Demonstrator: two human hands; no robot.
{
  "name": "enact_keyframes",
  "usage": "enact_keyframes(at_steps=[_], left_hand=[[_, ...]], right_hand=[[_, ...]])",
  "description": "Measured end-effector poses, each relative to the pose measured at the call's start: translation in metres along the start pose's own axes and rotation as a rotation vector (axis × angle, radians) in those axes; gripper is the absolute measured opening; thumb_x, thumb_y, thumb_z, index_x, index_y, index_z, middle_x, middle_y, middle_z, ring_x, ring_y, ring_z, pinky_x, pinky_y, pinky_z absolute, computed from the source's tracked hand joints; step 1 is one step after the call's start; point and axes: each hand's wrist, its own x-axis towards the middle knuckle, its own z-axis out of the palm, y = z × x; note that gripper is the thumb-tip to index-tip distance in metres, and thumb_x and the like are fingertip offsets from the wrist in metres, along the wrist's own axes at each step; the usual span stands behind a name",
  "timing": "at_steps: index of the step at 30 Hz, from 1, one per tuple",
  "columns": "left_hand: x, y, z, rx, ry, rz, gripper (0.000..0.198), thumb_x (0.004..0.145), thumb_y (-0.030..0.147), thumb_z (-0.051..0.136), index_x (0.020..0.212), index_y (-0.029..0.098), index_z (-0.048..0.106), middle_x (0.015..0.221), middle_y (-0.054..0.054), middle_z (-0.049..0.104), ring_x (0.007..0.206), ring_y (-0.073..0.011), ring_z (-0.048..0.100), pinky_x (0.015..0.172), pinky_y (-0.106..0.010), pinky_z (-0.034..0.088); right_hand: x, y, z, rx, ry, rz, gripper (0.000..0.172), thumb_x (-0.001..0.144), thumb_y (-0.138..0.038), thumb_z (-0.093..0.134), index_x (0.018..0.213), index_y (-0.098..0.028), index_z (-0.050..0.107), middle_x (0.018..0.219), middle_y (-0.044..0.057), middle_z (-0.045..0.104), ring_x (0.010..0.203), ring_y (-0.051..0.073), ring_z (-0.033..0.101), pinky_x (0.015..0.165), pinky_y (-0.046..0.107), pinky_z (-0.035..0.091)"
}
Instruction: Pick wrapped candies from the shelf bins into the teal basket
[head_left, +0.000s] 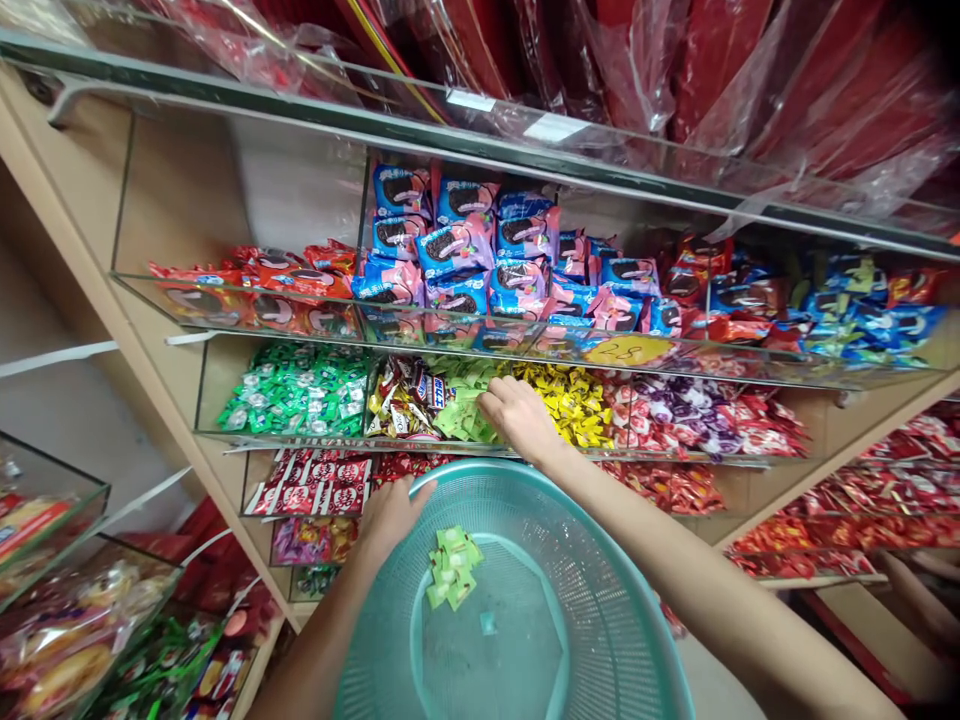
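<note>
A teal basket (592,590) fills the lower centre, its upper-left rim clasped by the left hand (390,515). Above it, the right hand (521,415) rests in the middle shelf (225,436), its fingers (495,405) curled onto the light-green sweets (465,415); whether they pinch any I cannot tell. A small pile of sweets (452,568) lies in the basket below both hands.

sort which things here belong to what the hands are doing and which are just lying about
In use: right hand in the light green candy bin; left hand on the teal basket rim; green candies inside it.
Lying about: cookie packs; yellow candies; dark green sweets; red wafer bars.
</note>
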Motion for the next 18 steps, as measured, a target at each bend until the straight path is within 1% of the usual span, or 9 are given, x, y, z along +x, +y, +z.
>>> enact_keyframes(at_steps=[2,5,6,8,9,11,14,16,18], left_hand=[[0.0,0.001,0.0,0.007,0.005,-0.002,0.059,0.083,0.063,0.024,0.1,0.021,0.062,0.096,-0.011,0.069,0.091,-0.0272,0.063,0.072,-0.032,0.044],[0.001,0.002,0.001,0.031,0.013,0.004,0.058,0.084,0.063,0.025,0.098,0.02,0.063,0.095,-0.011,0.069,0.09,-0.0267,0.063,0.071,-0.032,0.044],[0.001,0.003,0.001,0.036,0.013,0.004,0.058,0.084,0.062,0.025,0.097,0.02,0.063,0.094,-0.011,0.069,0.089,-0.0264,0.064,0.071,-0.031,0.044],[0.0,0.004,0.001,0.038,0.01,0.004,0.057,0.084,0.062,0.025,0.097,0.02,0.062,0.093,-0.011,0.069,0.089,-0.0259,0.064,0.07,-0.03,0.043],[0.0,0.004,0.0,0.033,0.008,0.005,0.057,0.084,0.062,0.025,0.097,0.02,0.062,0.093,-0.011,0.069,0.089,-0.0256,0.064,0.069,-0.03,0.043],[-0.001,0.005,0.0,0.022,0.009,0.01,0.058,0.084,0.062,0.024,0.097,0.02,0.062,0.093,-0.011,0.07,0.089,-0.0251,0.064,0.069,-0.029,0.043],[-0.001,0.006,0.001,0.014,0.013,0.016,0.059,0.084,0.063,0.024,0.1,0.021,0.062,0.094,-0.011,0.07,0.09,-0.0252,0.063,0.07,-0.029,0.043],[-0.001,0.007,0.002,0.018,0.01,0.016,0.059,0.084,0.063,0.025,0.101,0.021,0.062,0.095,-0.011,0.069,0.091,-0.0252,0.063,0.07,-0.029,0.043],[-0.001,0.007,0.004,0.024,0.005,0.022,0.06,0.084,0.063,0.025,0.102,0.021,0.063,0.096,-0.011,0.069,0.091,-0.0248,0.063,0.071,-0.029,0.043]], right_hand=[[-0.006,-0.003,-0.012,0.128,0.07,0.092,0.024,0.092,-0.024,0.041,0.08,-0.017,0.06,0.077,0.005,0.054,0.075,0.017,0.044,0.065,0.028,0.03],[-0.023,-0.019,-0.03,0.443,0.164,0.226,0.022,0.091,-0.027,0.043,0.084,-0.017,0.061,0.078,0.005,0.055,0.077,0.016,0.047,0.069,0.027,0.035],[-0.032,-0.028,-0.032,0.565,0.163,0.27,0.021,0.09,-0.027,0.044,0.083,-0.017,0.061,0.077,0.004,0.055,0.077,0.016,0.048,0.07,0.026,0.036],[-0.052,-0.047,-0.027,0.796,0.087,0.359,0.019,0.088,-0.026,0.047,0.078,-0.018,0.062,0.073,0.002,0.055,0.073,0.014,0.05,0.068,0.025,0.038],[-0.063,-0.057,-0.018,0.894,0.017,0.403,0.018,0.086,-0.025,0.049,0.076,-0.018,0.062,0.071,0.001,0.054,0.07,0.013,0.05,0.066,0.024,0.038],[-0.084,-0.074,0.01,1.05,-0.137,0.528,0.016,0.08,-0.025,0.053,0.072,-0.017,0.063,0.066,0.0,0.054,0.063,0.011,0.048,0.059,0.022,0.037],[-0.112,-0.094,0.059,1.249,-0.36,0.798,0.015,0.072,-0.026,0.056,0.063,-0.015,0.061,0.056,-0.003,0.052,0.053,0.009,0.043,0.052,0.02,0.034],[-0.126,-0.105,0.083,1.342,-0.449,0.938,0.013,0.068,-0.025,0.058,0.061,-0.014,0.06,0.054,-0.004,0.051,0.051,0.008,0.041,0.053,0.02,0.034],[-0.135,-0.114,0.097,1.403,-0.49,1.015,0.013,0.065,-0.025,0.059,0.059,-0.014,0.06,0.053,-0.004,0.051,0.051,0.007,0.041,0.053,0.02,0.034]])
